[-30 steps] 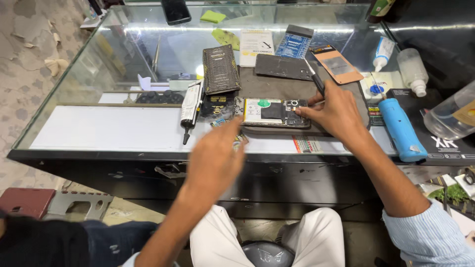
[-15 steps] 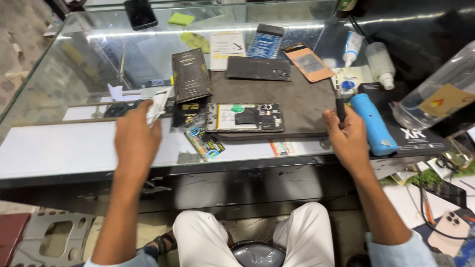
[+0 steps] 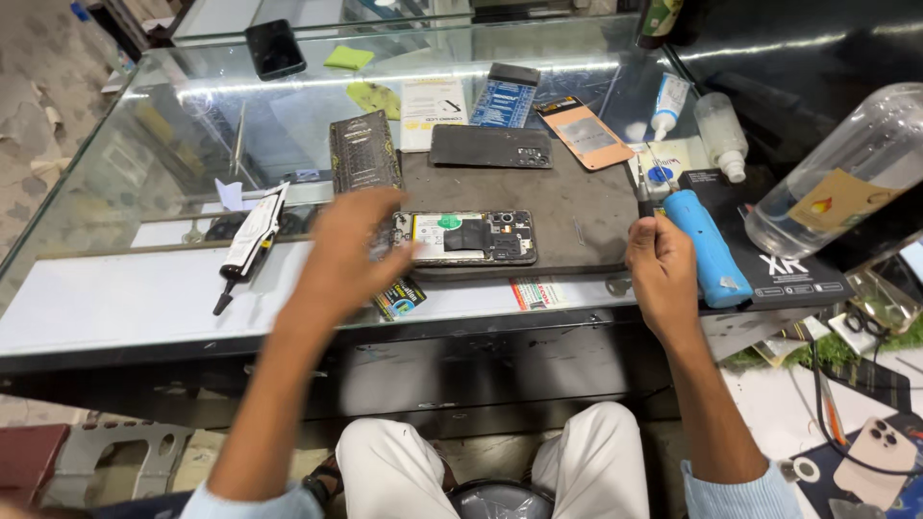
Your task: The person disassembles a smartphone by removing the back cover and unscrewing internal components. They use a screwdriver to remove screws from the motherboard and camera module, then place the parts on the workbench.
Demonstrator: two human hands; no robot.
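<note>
Reaching over an opened phone on a dark mat, both hands at work.
The left hand [image 3: 351, 255] lies open, fingers spread, touching the left end of the phone [image 3: 471, 237] at frame centre. The right hand [image 3: 661, 269] is closed on a thin tool [image 3: 642, 192], just beside a blue cylinder [image 3: 707, 248]. The mat [image 3: 586, 216] lies on the glass surface [image 3: 144, 298]; a glue tube [image 3: 252, 240] sits to the left.

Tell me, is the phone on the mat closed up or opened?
Opened. The phone lies flat on the dark mat with its inner parts showing; a separate dark back cover lies farther up. The left hand touches its end.
</note>
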